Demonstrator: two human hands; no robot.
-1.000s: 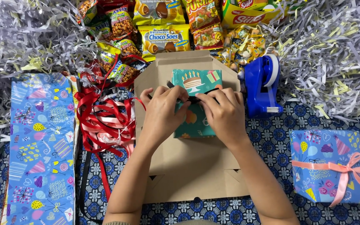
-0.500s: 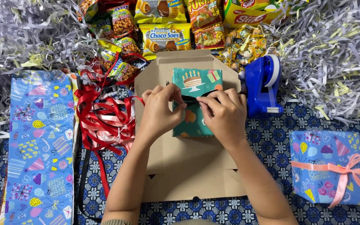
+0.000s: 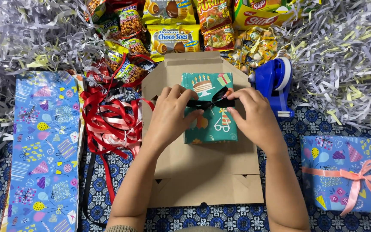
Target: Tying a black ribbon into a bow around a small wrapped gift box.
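Note:
A small box wrapped in teal birthday paper (image 3: 213, 124) lies on a flattened brown cardboard box (image 3: 202, 172). A black ribbon (image 3: 213, 103) crosses its top with a bow at the middle. My left hand (image 3: 170, 116) pinches the ribbon's left end at the gift's left edge. At the right edge my right hand (image 3: 256, 118) pinches the ribbon's other end. The two hands are apart, with the bow between them.
A tangle of red and pink ribbons (image 3: 110, 124) lies left of the cardboard, beside a blue patterned wrapping sheet (image 3: 44, 146). A blue tape dispenser (image 3: 275, 83) stands to the right. Snack packets (image 3: 172, 38) and shredded paper (image 3: 344, 56) fill the back. A blue wrapped gift with pink ribbon (image 3: 342, 174) sits at right.
My hands have drawn apart from the middle of the gift to its edges, pulling the black ribbon outward. The bow and the teal paper under it now show.

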